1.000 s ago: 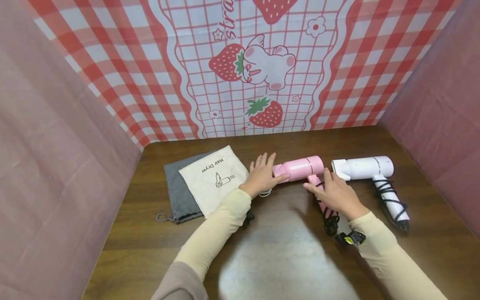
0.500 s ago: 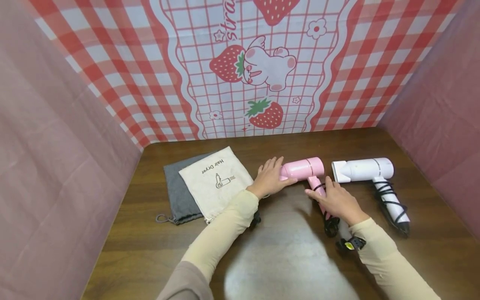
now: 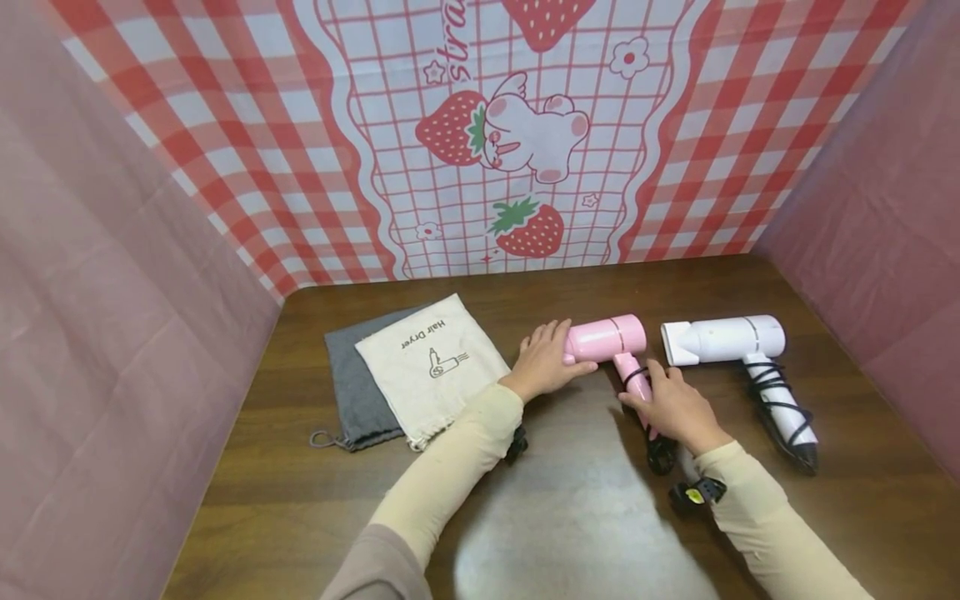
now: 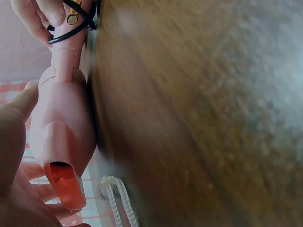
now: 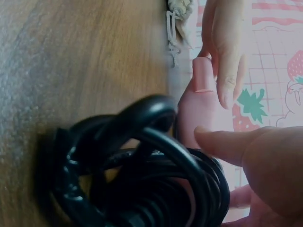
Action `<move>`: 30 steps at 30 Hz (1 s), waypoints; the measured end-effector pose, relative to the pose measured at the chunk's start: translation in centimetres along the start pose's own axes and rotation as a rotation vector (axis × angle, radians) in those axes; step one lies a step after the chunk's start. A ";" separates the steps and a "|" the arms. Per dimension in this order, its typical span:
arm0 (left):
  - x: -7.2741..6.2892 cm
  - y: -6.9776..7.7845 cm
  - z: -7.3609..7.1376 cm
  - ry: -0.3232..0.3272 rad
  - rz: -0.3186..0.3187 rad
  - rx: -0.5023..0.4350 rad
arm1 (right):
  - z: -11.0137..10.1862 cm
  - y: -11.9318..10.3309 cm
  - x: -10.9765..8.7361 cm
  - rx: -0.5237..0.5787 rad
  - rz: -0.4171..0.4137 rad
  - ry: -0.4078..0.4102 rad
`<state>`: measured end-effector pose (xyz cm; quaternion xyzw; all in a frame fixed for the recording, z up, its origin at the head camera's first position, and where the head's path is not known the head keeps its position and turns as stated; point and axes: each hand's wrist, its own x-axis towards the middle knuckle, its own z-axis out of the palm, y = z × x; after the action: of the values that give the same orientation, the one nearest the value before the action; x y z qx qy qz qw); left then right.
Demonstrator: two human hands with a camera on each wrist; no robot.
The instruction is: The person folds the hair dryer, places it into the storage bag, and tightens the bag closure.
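Note:
A pink hair dryer (image 3: pixel 606 340) lies on the wooden table, black cord wound round its handle and bunched at the end. My left hand (image 3: pixel 543 360) cups its nozzle end; in the left wrist view the thumb (image 4: pixel 23 101) lies along the body and fingers show behind the nozzle (image 4: pixel 65 187). My right hand (image 3: pixel 677 407) holds the handle, with thumb and fingers on either side. The coiled black cord (image 5: pixel 156 156) fills much of the right wrist view, partly hiding the handle. On the right lies a white hair dryer (image 3: pixel 731 340), its handle also wrapped in black cord.
Left of the dryers, a cream drawstring pouch (image 3: pixel 427 400) printed "Hair Dryer" overlaps a grey pouch (image 3: pixel 352 375). A strawberry-patterned cloth (image 3: pixel 480 208) hangs behind the table, and pink curtains (image 3: pixel 135 333) stand at both sides.
My left hand has shifted right and slightly nearer, over the nozzle end of the pink dryer. The right hand has settled lower round its handle. Both pouches and the white dryer stay put.

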<state>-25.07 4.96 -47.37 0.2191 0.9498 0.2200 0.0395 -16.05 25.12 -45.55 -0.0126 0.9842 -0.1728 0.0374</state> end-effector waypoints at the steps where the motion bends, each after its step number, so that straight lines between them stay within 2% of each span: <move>1: 0.0 0.0 0.0 0.002 0.001 0.002 | 0.1 0.0 0.0 0.000 0.000 0.004; 17: 0.4 0.1 0.5 0.027 -0.001 0.035 | 0.3 0.2 -0.1 0.079 0.000 0.017; 27: 0.7 0.4 0.3 0.011 -0.031 0.061 | -0.2 0.7 -0.5 0.187 0.137 -0.028; 30: 0.8 0.7 0.2 0.000 -0.044 0.068 | -0.3 1.2 -0.5 0.177 0.138 -0.047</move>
<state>-25.45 5.93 -47.25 0.1992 0.9613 0.1866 0.0370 -15.56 26.32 -45.67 0.0544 0.9625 -0.2555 0.0731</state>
